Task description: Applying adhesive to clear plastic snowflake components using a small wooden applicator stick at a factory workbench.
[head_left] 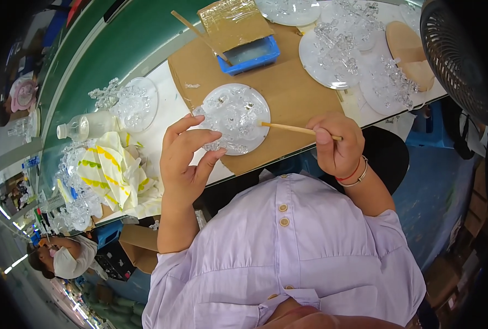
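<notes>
A round white plate carrying several clear, glossy plastic pieces lies on brown cardboard in front of me. My left hand is at its left edge, fingers curved and apart, with the fingertips close to the clear pieces. Whether they touch one is hard to see. Between the thumb and fingers of my right hand is a thin wooden stick. It points left, and its tip is at the right part of the plate, by the clear pieces.
Beyond the plate stands a blue tray with a second wooden stick leaning in it and a taped cardboard piece over it. More plates of clear pieces, a fan, a plastic bottle and crumpled patterned sheeting surround the cardboard.
</notes>
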Demonstrator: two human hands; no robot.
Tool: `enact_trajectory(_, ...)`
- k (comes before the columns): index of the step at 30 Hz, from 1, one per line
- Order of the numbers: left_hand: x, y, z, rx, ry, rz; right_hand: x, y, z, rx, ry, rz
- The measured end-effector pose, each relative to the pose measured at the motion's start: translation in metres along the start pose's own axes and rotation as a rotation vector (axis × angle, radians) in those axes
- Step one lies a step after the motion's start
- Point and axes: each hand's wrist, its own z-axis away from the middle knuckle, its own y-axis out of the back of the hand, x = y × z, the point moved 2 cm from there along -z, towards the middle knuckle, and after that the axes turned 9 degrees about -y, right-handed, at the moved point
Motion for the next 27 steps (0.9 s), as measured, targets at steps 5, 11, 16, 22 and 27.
enact_trajectory(5,-0.001,-0.001,-0.002,-0.003,0.014,0.022,0.001,0.002,-0.003,0.077,0.016,0.008)
enact_trajectory(11,-0.001,-0.001,0.002,0.009,0.019,0.043,0.000,-0.001,-0.007,0.024,0.027,0.054)
enact_trajectory(16,0.002,-0.005,0.003,0.026,0.017,0.041,-0.002,-0.001,-0.007,0.070,0.042,0.020)
enact_trajectory(22,0.004,-0.008,0.006,0.050,0.011,0.025,0.000,0.001,-0.010,0.058,0.048,0.062)
enact_trajectory(27,0.005,-0.011,0.006,0.068,0.010,0.012,0.001,0.001,-0.013,0.035,0.054,0.007)
